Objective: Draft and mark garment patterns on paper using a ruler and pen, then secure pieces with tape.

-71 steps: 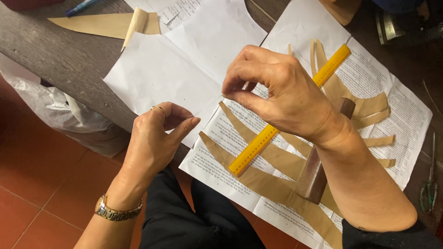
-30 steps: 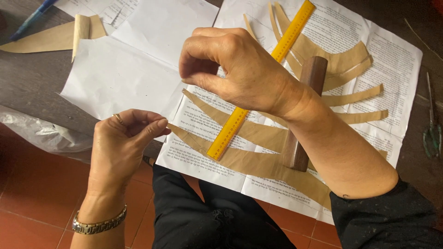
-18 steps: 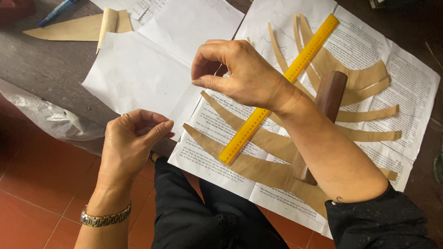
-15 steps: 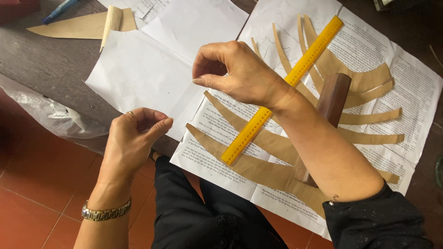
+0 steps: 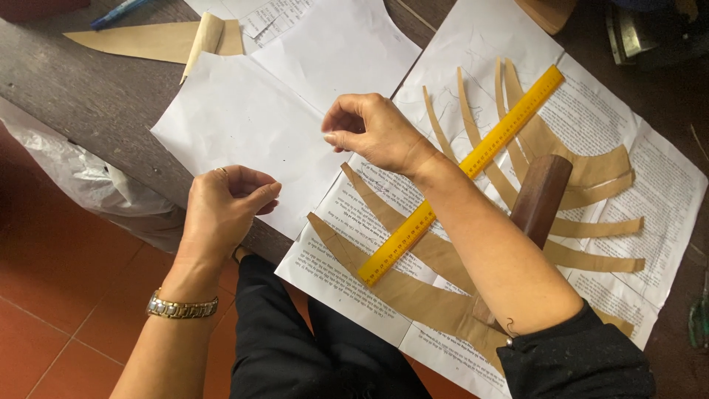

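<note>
My left hand (image 5: 221,210) hovers over the table's near edge with thumb and fingertips pinched together. A metal watch (image 5: 181,307) is on its wrist. My right hand (image 5: 369,133) is raised above the seam between a blank white sheet (image 5: 236,125) and the printed paper sheets (image 5: 650,199), its fingers also pinched. I see nothing between either hand's fingers. Under my right forearm lie a yellow ruler (image 5: 461,174), a brown wooden cylinder (image 5: 539,196) and several curved tan strips (image 5: 413,295).
The dark wooden table (image 5: 88,89) carries a tan pointed piece (image 5: 140,41) and a blue pen (image 5: 118,9) at the far left. A clear plastic bag (image 5: 81,177) hangs off the near edge. A green-handled tool (image 5: 698,318) lies at the right border.
My right hand has drifted left, off the ruler and toward the blank white sheet. Both hands stay pinched. The ruler, strips and cylinder have not moved on the paper.
</note>
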